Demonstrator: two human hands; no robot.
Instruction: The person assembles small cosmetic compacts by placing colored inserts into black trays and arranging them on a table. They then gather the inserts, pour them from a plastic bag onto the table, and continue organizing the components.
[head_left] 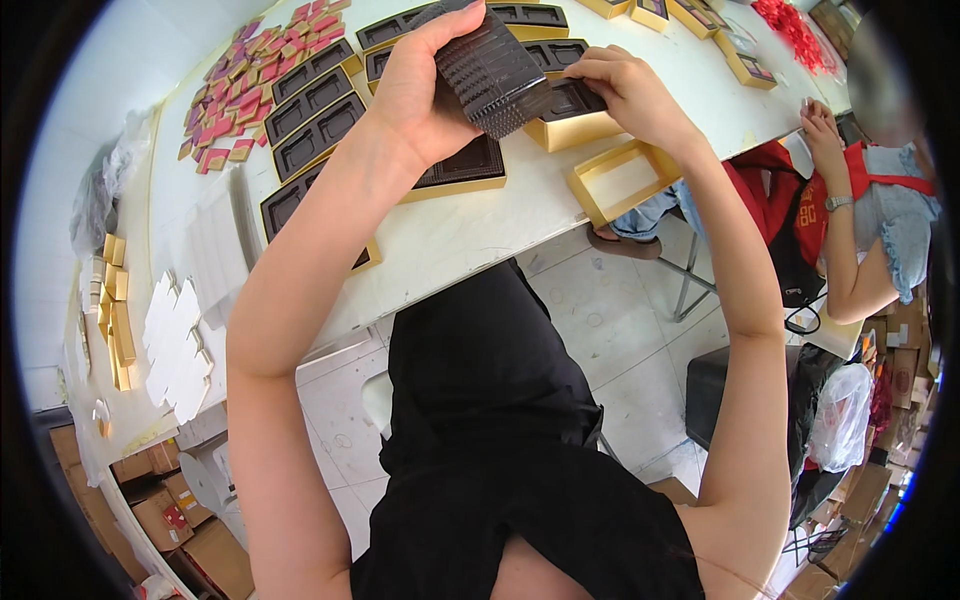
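Black plastic fills the left hand (410,100) as I watch from far away: its fingers are wrapped around a stack of trays (498,78), tipped at a slant over the table (470,235). The right hand (637,98) has bent fingers at the edge of one black tray (576,100), which sits in a gold box (575,134); I can't tell if they pinch it or just push. I think the stack is the biggest worry. Those trays look slippery, so if the left hand went loose, some could slide out and bump the other boxes (462,188). A hard push on one corner could bend the tray or leave it crooked (thin plastic does that). I also worry about the open gold box (590,197), right at the table's edge. One bump from the right arm (752,290) could knock it to the floor (620,330).
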